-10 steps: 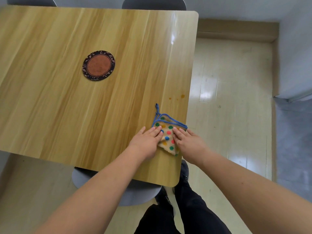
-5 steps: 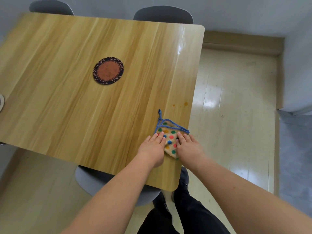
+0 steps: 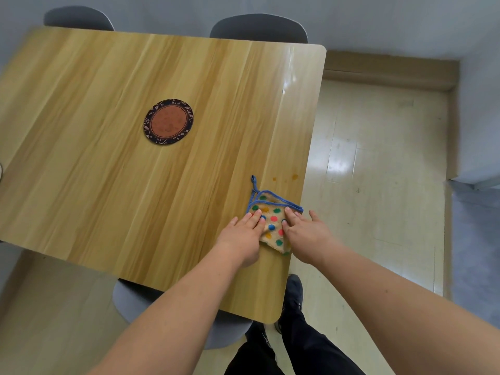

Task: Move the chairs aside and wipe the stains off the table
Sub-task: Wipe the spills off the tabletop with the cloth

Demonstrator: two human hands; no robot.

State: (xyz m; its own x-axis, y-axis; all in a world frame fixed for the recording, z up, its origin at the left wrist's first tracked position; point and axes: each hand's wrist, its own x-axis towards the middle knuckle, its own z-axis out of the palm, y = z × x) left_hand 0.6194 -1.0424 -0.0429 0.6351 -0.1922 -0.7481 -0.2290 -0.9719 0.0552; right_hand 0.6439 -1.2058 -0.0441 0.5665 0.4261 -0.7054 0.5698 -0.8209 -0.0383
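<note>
A folded beige cloth (image 3: pixel 272 223) with coloured dots and blue trim lies near the right edge of the wooden table (image 3: pixel 108 185). My left hand (image 3: pixel 244 234) presses its left part with straight fingers. My right hand (image 3: pixel 305 234) presses its right part, fingers flat. Small orange stains (image 3: pixel 294 176) sit on the table just beyond the cloth. One grey chair (image 3: pixel 130 299) is tucked under the near edge; two dark chairs (image 3: pixel 258 27) (image 3: pixel 78 18) stand at the far edge.
A round brown coaster (image 3: pixel 168 121) with a dark leaf border lies mid-table. A pale floor (image 3: pixel 378 185) lies to the right, with a grey wall behind and a grey panel (image 3: pixel 479 131) at the far right. My dark shoes (image 3: pixel 293 299) stand by the table corner.
The view has tilted so more of the far chairs and wall show. Both hands stay flat on the cloth, which sits in about the same place just short of the stains.
</note>
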